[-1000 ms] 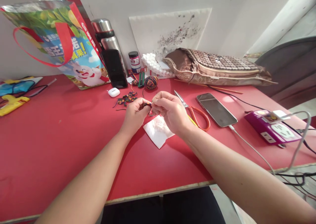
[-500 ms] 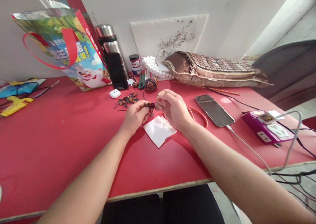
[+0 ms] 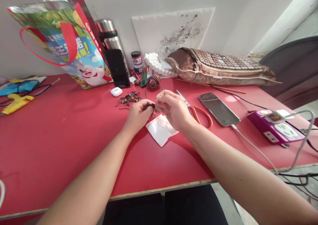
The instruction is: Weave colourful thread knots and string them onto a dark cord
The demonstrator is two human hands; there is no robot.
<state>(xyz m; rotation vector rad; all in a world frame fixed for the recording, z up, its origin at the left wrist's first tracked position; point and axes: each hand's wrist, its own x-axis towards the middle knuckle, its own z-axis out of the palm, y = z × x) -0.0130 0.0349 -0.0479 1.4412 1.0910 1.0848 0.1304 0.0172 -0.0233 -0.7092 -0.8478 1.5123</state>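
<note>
Between the thumb and fingers of my left hand [image 3: 137,115] is a small piece of dark multicoloured yarn work [image 3: 150,105]. My right hand [image 3: 174,110] is closed in a pinch just to the right of it, its fingertips close to the piece; what they grip is too small to make out. Below both hands lies a folded white tissue [image 3: 160,134]. A ball of the same yarn [image 3: 153,82] sits beyond them, and several finished-looking yarn pieces [image 3: 129,98] are heaped to the left. Orange-handled scissors [image 3: 189,106] rest beside my right hand, partly hidden by it.
A phone [image 3: 218,109] on a cable and a purple power strip [image 3: 275,127] lie at right. At the back stand a bag [image 3: 84,53], a flask [image 3: 113,36], a black phone [image 3: 117,67] and a brown cushion [image 3: 218,66]. A yellow glue gun [image 3: 17,102] is far left.
The view has shifted slightly, and more of the scissors, including a blade, shows beside my right hand. Both hands have drawn a little closer together around the yarn piece.
</note>
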